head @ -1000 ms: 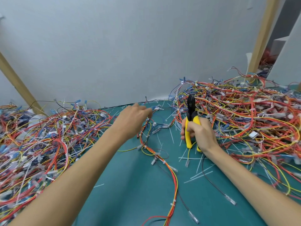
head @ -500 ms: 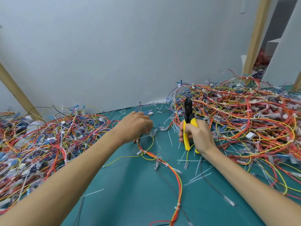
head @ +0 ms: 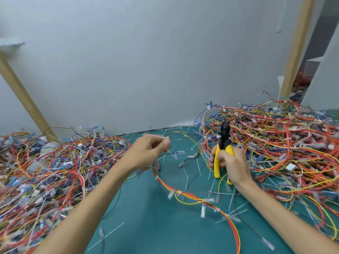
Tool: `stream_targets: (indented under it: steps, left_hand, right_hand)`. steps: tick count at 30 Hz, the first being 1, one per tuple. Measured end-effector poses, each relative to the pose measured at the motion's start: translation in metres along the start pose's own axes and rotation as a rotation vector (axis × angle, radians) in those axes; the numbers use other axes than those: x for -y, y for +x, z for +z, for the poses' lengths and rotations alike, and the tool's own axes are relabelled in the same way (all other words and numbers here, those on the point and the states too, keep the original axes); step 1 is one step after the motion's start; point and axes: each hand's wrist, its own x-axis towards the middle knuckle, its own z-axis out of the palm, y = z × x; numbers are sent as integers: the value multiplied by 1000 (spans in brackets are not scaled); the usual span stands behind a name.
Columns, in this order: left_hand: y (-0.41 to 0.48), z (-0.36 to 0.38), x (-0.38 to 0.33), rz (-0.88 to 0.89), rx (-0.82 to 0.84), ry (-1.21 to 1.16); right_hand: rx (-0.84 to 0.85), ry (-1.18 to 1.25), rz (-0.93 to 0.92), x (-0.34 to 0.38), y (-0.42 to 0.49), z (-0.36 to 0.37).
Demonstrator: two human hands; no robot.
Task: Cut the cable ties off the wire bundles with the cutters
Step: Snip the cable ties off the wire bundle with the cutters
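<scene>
Left hand (head: 146,154) lifted, perhaps pinching cable tie (head: 158,137)

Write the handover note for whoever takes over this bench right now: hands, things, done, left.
Left hand pinches a blurred white strip, likely a cut cable tie, above the mat.
Right hand grips the cutters upright, nose up, clear of wires.
An orange-yellow bundle lies on the mat between the arms, white ties on it; loose cut ties litter the mat.
Left to do: that bundle's ties, then the left pile and the right pile.
</scene>
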Motion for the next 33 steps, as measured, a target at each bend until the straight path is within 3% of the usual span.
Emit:
stream_targets:
  steps: [3, 5, 8, 23, 27, 33]
  left_hand:
    - [-16, 36, 14, -189, 50, 28]
    - [-28, 62, 22, -263, -21, 4]
    - [-34, 75, 29, -231, -115, 11]
    - [-33, 78, 35, -135, -99, 197]
    - [-33, 80, 37, -111, -138, 116]
    - [-35, 81, 41, -126, -267, -229]
  right_hand:
    - [8, 11, 14, 1, 0, 0]
    - [17, -9, 17, 0, 0, 0]
    - [30, -38, 11, 0, 0, -1]
    - [291, -489, -81, 1, -4, 11]
    - [334, -733, -106, 0, -3, 14]
    - [331, -933, -103, -1, -4, 25]
